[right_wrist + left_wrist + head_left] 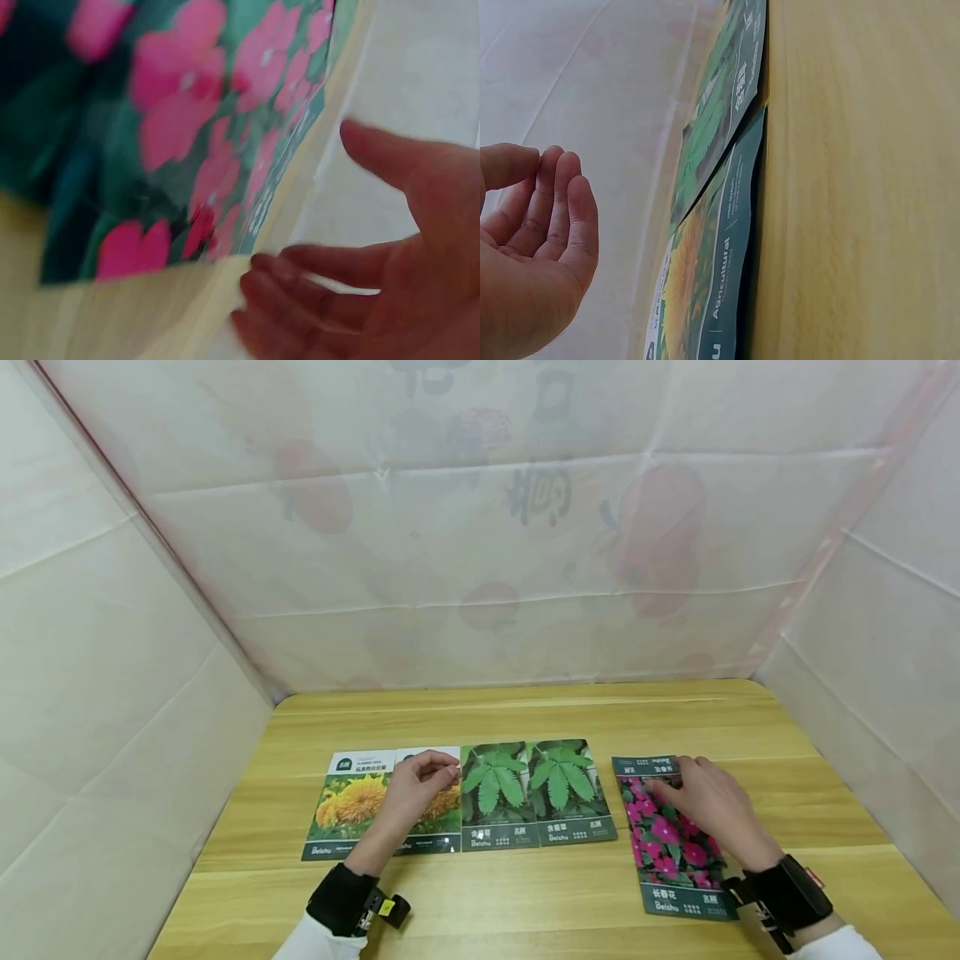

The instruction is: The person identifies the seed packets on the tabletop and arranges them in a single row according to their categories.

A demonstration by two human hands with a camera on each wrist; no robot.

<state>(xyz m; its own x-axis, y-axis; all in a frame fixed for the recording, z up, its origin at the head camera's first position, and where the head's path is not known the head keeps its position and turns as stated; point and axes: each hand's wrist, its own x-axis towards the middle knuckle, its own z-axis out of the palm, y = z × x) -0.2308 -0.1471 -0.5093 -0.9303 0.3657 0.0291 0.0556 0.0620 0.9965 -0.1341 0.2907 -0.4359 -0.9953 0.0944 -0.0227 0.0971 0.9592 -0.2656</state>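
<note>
Five flat picture packets, which look like seed packets, lie on the wooden table. My left hand [412, 792] hovers over the second yellow-flower packet [442, 820], hiding part of it. Its fingers bend loosely and the thumb meets the index fingertip, with nothing held. Left of it lies the other yellow-flower packet [352, 806]; two green-leaf packets [491, 793] continue the row rightward. My right hand [716, 810] is over the upper right edge of the pink-flower packet [663, 843]. In the right wrist view, the thumb and fingers stand apart beside that packet.
The wooden table [517, 902] extends in front of and behind the row. White cloth walls [420, 568] close off the back and both sides. A gap of table separates the pink packet from the row.
</note>
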